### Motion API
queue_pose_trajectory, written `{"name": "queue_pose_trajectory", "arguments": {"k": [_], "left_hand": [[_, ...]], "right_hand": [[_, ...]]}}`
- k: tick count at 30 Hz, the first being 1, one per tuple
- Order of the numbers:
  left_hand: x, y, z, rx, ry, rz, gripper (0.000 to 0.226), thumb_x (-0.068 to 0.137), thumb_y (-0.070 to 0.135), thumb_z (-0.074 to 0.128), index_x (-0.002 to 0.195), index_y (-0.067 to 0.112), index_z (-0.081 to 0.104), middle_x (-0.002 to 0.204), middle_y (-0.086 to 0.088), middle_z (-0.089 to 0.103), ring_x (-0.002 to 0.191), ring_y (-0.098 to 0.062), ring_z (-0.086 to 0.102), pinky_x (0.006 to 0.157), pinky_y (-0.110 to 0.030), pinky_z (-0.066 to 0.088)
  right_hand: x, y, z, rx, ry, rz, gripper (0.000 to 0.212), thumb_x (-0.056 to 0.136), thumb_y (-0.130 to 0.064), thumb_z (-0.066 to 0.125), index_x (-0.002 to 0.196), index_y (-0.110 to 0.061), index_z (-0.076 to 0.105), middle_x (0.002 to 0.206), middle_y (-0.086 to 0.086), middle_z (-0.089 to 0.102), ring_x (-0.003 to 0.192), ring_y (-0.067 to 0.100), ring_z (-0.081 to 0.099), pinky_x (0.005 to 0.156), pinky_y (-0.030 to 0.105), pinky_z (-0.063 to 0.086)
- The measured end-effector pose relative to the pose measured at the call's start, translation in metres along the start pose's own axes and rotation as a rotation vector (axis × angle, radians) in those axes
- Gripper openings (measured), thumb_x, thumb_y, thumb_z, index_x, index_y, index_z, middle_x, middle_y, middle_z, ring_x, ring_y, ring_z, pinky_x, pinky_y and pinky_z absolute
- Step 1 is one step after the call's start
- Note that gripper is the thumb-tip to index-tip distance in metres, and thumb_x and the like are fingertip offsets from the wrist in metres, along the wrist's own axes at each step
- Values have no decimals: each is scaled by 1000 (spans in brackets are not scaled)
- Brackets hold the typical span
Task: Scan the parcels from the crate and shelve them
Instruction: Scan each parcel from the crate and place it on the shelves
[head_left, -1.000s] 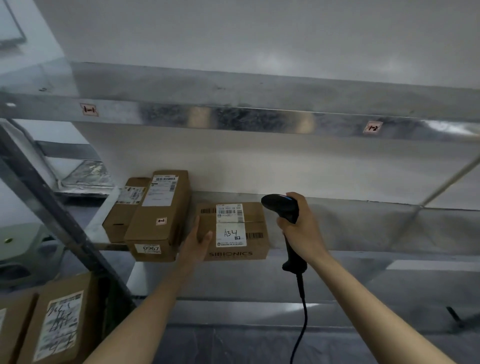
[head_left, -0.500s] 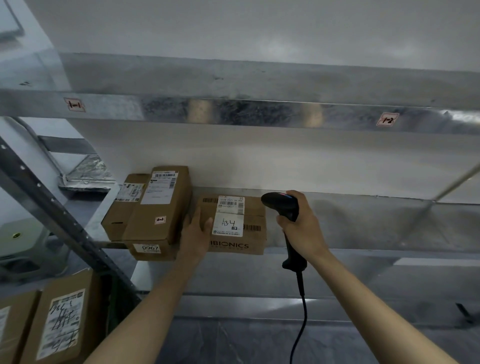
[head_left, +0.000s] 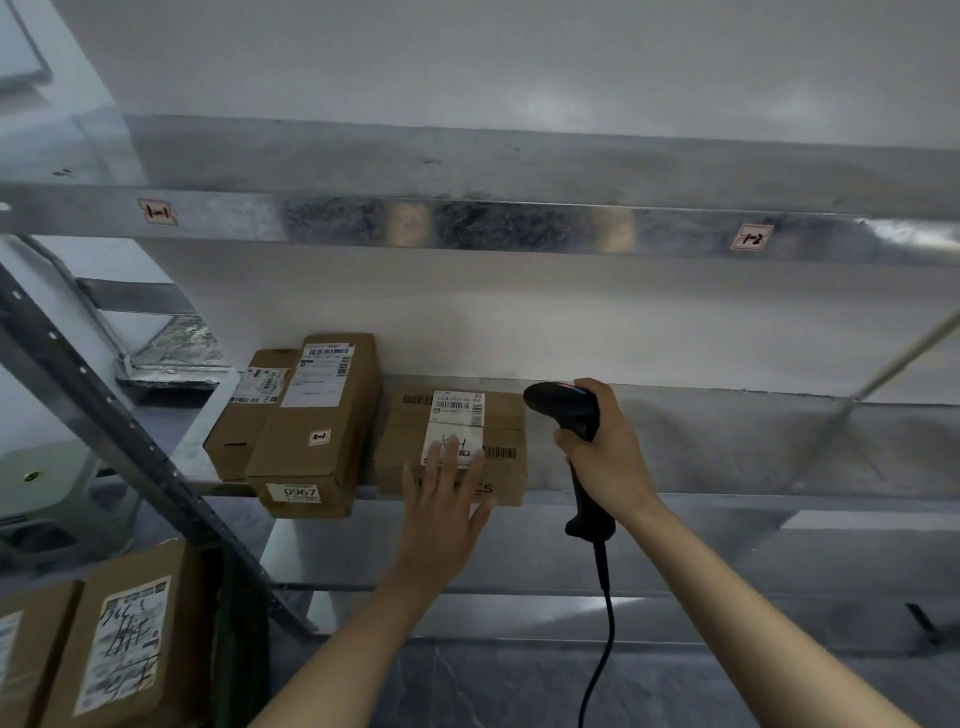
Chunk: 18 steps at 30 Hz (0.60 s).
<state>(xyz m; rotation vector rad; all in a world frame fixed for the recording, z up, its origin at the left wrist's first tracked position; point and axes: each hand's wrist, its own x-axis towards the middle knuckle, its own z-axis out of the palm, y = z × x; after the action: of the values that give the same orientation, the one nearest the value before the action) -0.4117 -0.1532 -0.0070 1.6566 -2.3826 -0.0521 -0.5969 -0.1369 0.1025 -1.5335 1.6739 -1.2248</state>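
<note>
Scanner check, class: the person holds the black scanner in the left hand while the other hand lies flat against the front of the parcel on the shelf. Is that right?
Not quite. The head view shows the scanner gripped in the right hand; it is the left hand that lies open and flat against the front of the parcel on the shelf.

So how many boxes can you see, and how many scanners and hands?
Boxes on the shelf: 3
Boxes lower left: 2
Scanners: 1
Hands: 2
Total: 8
</note>
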Motion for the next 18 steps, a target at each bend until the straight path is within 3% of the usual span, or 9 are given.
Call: {"name": "queue_pose_trajectory", "arguments": {"k": [8, 14, 18], "left_hand": [[19, -5, 15, 11, -46, -71, 66, 94, 56, 24, 141, 16, 47, 147, -19, 40, 133, -40, 41, 100, -67, 29], [42, -17, 17, 23, -58, -96, 71, 94, 59, 16, 143, 17, 44, 148, -19, 39, 135, -40, 38, 102, -67, 25], [54, -28, 23, 50, -69, -99, 77, 88, 66, -1, 152, 25, 13, 159, -14, 10, 146, -36, 9, 110, -63, 5]], "right_hand": [[2, 10, -1, -10, 7, 28, 51, 85, 5, 55, 128, -20, 43, 94, -12, 55, 70, -2, 57, 53, 9, 44], [8, 11, 4, -21, 9, 43, 52, 85, 4, 55, 129, -20, 42, 101, 0, 57, 69, 10, 58, 52, 11, 45], [11, 10, 7, -34, 20, 49, 51, 86, 5, 55, 130, -18, 41, 103, 1, 57, 71, 8, 57, 54, 8, 43]]}}
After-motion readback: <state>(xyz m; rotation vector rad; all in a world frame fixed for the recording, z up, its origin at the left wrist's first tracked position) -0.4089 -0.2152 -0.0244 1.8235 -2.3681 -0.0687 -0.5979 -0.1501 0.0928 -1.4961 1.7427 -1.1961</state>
